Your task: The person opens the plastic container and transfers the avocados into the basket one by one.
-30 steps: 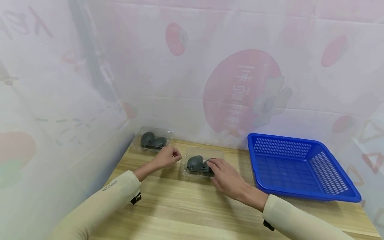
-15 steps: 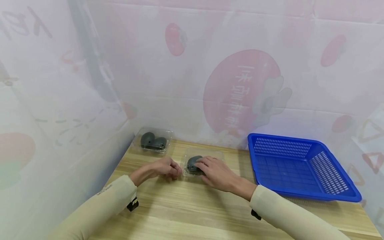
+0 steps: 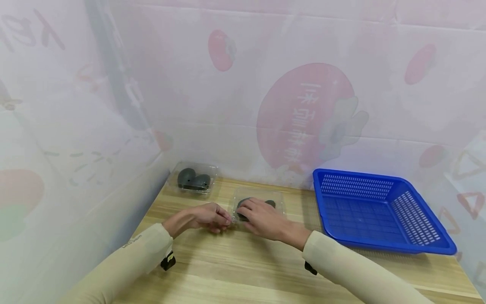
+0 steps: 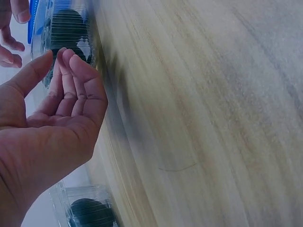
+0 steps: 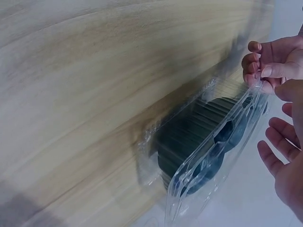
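A clear plastic clamshell box (image 3: 279, 196) with dark green rounded pieces (image 5: 201, 137) inside stands on the wooden table. In the right wrist view, my left hand (image 3: 209, 216) pinches the near left corner of this box between thumb and fingers. My right hand (image 3: 263, 217) hovers over the box with its fingers loosely bent and spread, hiding much of it in the head view. Whether the right fingertips touch the plastic, I cannot tell.
A second clear box (image 3: 212, 169) with similar dark green pieces (image 3: 187, 177) stands at the back left. The blue perforated basket (image 3: 379, 247) is at the right. A printed cloth wall (image 3: 228, 139) closes off the back and left.
My left hand has come nearer and to the box's near left corner. My right hand has slid leftward across the box, uncovering a green piece at the right.
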Available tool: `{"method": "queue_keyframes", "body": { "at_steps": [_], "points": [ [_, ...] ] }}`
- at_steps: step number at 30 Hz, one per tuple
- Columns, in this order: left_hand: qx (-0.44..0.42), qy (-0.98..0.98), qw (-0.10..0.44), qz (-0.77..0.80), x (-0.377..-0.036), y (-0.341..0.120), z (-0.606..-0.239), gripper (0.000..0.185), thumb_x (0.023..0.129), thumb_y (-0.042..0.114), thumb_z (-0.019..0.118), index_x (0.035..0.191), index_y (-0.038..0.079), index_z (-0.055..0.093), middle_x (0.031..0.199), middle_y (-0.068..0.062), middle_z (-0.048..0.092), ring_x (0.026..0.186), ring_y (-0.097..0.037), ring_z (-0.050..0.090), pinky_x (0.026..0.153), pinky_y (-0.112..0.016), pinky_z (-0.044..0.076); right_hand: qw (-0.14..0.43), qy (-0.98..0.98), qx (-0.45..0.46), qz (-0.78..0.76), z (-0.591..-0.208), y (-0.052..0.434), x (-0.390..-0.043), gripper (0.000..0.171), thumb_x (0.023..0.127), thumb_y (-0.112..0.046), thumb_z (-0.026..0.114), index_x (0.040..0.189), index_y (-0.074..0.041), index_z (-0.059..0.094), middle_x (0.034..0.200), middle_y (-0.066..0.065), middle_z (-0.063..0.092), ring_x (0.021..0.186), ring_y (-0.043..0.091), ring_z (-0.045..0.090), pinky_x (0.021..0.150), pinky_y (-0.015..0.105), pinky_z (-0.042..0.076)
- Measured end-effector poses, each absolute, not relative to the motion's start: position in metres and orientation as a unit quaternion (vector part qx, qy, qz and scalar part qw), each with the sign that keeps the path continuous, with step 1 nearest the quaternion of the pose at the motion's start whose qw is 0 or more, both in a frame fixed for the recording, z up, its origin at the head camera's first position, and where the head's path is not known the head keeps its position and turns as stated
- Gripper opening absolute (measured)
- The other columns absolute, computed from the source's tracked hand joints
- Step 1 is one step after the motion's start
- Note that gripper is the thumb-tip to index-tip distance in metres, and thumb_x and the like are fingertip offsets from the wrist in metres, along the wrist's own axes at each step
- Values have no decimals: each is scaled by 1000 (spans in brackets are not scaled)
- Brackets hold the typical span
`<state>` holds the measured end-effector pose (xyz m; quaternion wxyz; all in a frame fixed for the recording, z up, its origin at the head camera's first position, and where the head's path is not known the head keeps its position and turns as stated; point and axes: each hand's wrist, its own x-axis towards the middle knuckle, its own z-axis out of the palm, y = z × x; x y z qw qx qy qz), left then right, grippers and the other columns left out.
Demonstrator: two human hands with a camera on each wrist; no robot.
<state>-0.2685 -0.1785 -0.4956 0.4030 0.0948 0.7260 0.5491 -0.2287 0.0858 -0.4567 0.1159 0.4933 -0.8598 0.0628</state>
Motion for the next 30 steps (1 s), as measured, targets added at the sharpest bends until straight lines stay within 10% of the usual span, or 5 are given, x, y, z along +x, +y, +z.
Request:
{"method": "queue_keyframes", "body": {
  "at_steps": [30],
  "points": [
    [73,688,414,591,-264,-174,-500,17,107,10,63,111,-5,71,92,-6,69,82,-13,64,73,-25,58,181,-864,467,52,-484,63,-230,8,101,-18,75,107,-18,81,109,1,68,98,16,64,74,27,59]
  ]
}}
